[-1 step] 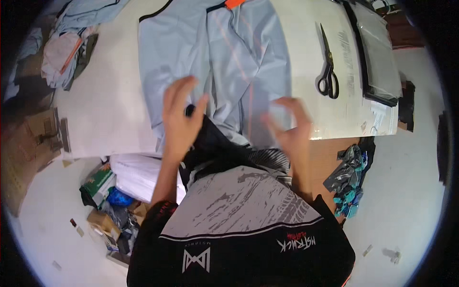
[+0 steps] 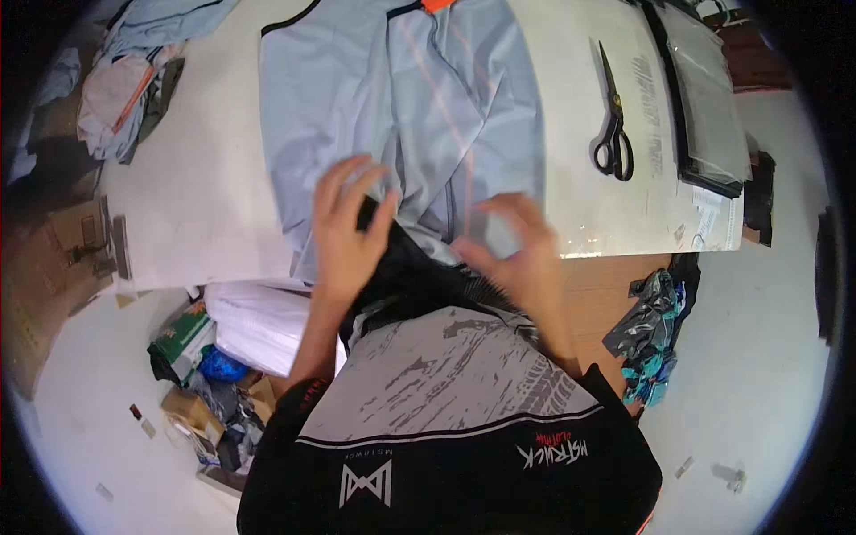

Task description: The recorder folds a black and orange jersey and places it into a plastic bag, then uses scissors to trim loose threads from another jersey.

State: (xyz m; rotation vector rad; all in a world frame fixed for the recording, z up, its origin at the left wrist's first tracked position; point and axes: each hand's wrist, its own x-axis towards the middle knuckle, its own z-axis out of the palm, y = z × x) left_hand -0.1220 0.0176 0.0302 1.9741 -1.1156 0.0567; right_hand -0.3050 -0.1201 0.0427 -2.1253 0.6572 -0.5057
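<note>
A light grey-blue garment (image 2: 325,98) with dark edging, thin orange lines and an orange patch at its far end lies spread on the pale table. Over its near part is my left hand (image 2: 350,236), with fingers apart and somewhat curved, holding nothing visible. Facing it from the right, my right hand (image 2: 517,250) has its thumb and fingers parted, slightly smeared by motion. Whether the fingertips touch the cloth I cannot tell. Dark cloth shows between the hands at the table's near edge, against my body.
Black-handled scissors (image 2: 613,147) lie right of the garment on the table (image 2: 580,209). Beyond them is a stack of clear plastic sleeves (image 2: 709,107). Folded clothes (image 2: 120,98) are at the far left. Below the table sit a white bundle (image 2: 259,325), an open cardboard box (image 2: 192,419) and dark bags (image 2: 646,312).
My right hand has moved left, toward my left hand. My left hand has shifted slightly right. The garment has barely moved.
</note>
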